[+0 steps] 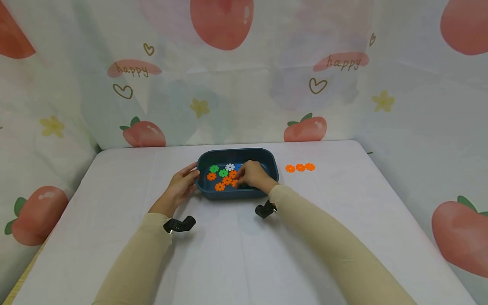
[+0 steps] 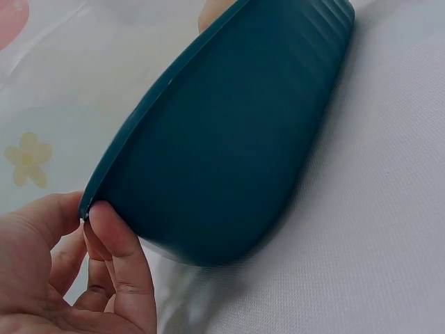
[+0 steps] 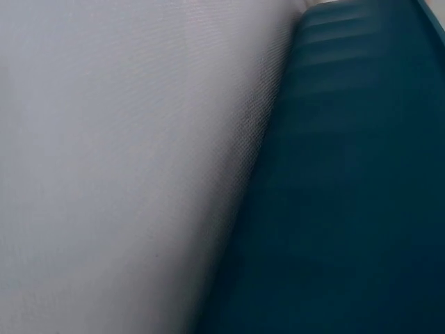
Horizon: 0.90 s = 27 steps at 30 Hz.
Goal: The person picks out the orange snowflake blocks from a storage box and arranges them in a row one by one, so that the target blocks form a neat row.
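A dark teal tub (image 1: 236, 194) sits on the white-covered table, holding small flower-shaped plastic pieces. Orange pieces (image 1: 220, 187), green pieces (image 1: 214, 168), a white piece (image 1: 230, 167) and a partly covered blue piece (image 1: 238, 167) lie on its floor. My left hand (image 1: 182, 184) pinches the tub's left rim, as the left wrist view also shows with the thumb and fingers (image 2: 122, 257). Over the tub's right half, my right hand (image 1: 254, 175) reaches in with bent fingers, its tips at an orange piece (image 1: 234, 183). Whether they grip it is hidden. The right wrist view shows only the tub's outer wall (image 3: 348, 195) and cloth.
To the right of the tub, three orange flower pieces (image 1: 300, 167) lie in a row on the white cloth (image 1: 343, 203). A printed curtain (image 1: 244, 84) hangs behind the table. Each wrist carries a black device, such as the left camera mount (image 1: 179, 224).
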Each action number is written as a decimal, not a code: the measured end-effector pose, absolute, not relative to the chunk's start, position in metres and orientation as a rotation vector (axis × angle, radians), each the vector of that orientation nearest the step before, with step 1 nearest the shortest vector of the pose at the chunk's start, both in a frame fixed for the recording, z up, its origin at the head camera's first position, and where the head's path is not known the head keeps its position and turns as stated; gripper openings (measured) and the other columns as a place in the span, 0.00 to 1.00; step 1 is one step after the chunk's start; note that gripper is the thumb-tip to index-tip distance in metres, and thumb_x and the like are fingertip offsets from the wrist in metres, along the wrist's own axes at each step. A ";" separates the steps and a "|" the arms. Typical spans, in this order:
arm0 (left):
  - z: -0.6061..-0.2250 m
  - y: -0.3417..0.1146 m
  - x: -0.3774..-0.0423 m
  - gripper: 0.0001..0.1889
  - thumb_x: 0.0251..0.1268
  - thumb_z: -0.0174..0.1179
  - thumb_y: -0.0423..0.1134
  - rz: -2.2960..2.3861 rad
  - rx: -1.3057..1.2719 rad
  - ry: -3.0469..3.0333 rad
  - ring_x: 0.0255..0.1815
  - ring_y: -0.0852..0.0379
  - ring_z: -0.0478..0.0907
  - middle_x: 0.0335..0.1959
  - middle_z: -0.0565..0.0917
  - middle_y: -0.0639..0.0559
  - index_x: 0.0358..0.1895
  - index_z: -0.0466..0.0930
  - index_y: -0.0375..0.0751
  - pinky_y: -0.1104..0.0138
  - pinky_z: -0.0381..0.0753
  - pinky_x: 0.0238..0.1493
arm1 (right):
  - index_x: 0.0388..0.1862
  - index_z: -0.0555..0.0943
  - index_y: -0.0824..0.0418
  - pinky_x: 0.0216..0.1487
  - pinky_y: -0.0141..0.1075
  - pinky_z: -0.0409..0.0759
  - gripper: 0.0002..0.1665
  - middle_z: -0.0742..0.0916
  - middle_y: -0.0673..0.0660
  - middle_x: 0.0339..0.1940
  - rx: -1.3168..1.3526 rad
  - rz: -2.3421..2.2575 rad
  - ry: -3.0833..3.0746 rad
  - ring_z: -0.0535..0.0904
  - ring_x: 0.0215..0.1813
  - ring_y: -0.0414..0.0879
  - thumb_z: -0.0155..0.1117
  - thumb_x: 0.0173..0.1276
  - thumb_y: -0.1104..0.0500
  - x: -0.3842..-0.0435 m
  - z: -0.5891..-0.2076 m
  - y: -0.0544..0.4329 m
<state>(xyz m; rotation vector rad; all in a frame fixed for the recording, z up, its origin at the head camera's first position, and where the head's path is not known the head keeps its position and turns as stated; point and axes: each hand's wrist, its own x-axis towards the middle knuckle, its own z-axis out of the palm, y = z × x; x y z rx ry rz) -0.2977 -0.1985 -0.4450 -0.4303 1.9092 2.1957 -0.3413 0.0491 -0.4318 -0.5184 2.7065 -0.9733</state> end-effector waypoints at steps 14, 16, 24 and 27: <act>-0.444 -0.199 -0.298 0.27 0.75 0.55 0.39 2.199 -0.434 1.900 0.44 0.60 0.74 0.55 0.72 0.50 0.74 0.64 0.53 0.74 0.77 0.35 | 0.36 0.88 0.64 0.32 0.28 0.72 0.10 0.86 0.54 0.27 -0.501 -0.965 2.721 0.76 0.30 0.42 0.78 0.55 0.62 -0.341 -0.428 0.050; -0.444 -0.199 -0.298 0.27 0.75 0.55 0.39 2.196 -0.435 1.904 0.44 0.59 0.74 0.55 0.72 0.50 0.74 0.64 0.53 0.74 0.77 0.35 | 0.36 0.88 0.63 0.32 0.28 0.72 0.09 0.86 0.54 0.27 -0.490 -0.968 2.716 0.76 0.30 0.42 0.77 0.56 0.62 -0.340 -0.427 0.051; -0.444 -0.199 -0.298 0.27 0.75 0.55 0.39 2.208 -0.437 1.895 0.44 0.60 0.74 0.56 0.72 0.51 0.74 0.65 0.53 0.74 0.78 0.35 | 0.35 0.87 0.63 0.35 0.30 0.76 0.07 0.87 0.55 0.30 -0.430 -0.994 2.692 0.78 0.31 0.42 0.75 0.58 0.63 -0.342 -0.425 0.055; -0.445 -0.199 -0.299 0.27 0.75 0.55 0.38 2.209 -0.435 1.890 0.44 0.60 0.75 0.58 0.72 0.49 0.74 0.64 0.52 0.74 0.78 0.36 | 0.35 0.87 0.63 0.38 0.32 0.79 0.06 0.88 0.56 0.33 -0.417 -1.010 2.673 0.80 0.32 0.43 0.74 0.60 0.62 -0.342 -0.424 0.058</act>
